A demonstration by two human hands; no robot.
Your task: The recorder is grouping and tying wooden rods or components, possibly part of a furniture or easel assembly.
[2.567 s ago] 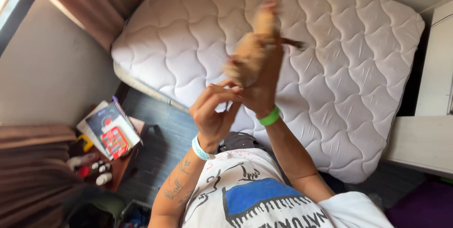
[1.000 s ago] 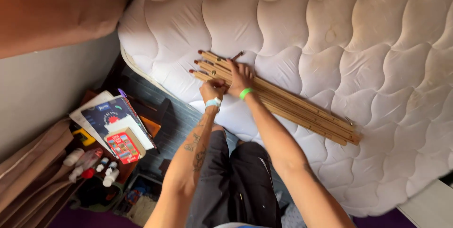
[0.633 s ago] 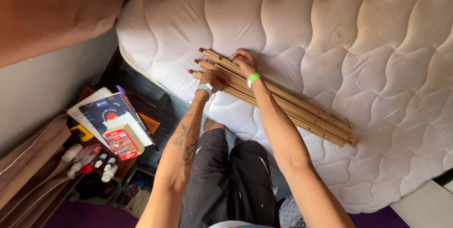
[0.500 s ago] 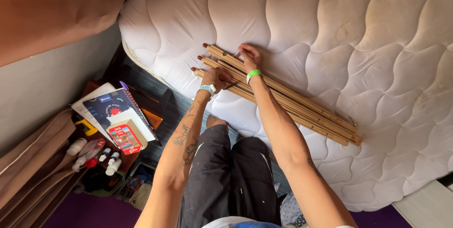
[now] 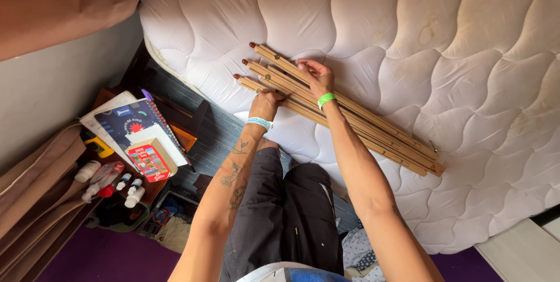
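A folded wooden easel (image 5: 373, 130), a bundle of long slats with dark rubber tips, lies diagonally on a white quilted mattress (image 5: 443, 42). My left hand (image 5: 265, 104), with a light blue wristband, grips the nearest slat close to the tipped end. My right hand (image 5: 315, 75), with a green wristband, rests on top of the middle slats, fingers spread over them. Both hands are at the left end of the bundle.
A low wooden side table (image 5: 175, 133) at the left holds a dark book (image 5: 125, 124), a small red box (image 5: 153, 162) and several small paint bottles (image 5: 125, 185). A brown curtain (image 5: 64, 2) hangs at upper left. My knees in dark trousers are below the mattress edge.
The easel was held up in the air and now lies flat on the mattress. Both hands have stayed at its tipped end, shifting slightly along the slats.
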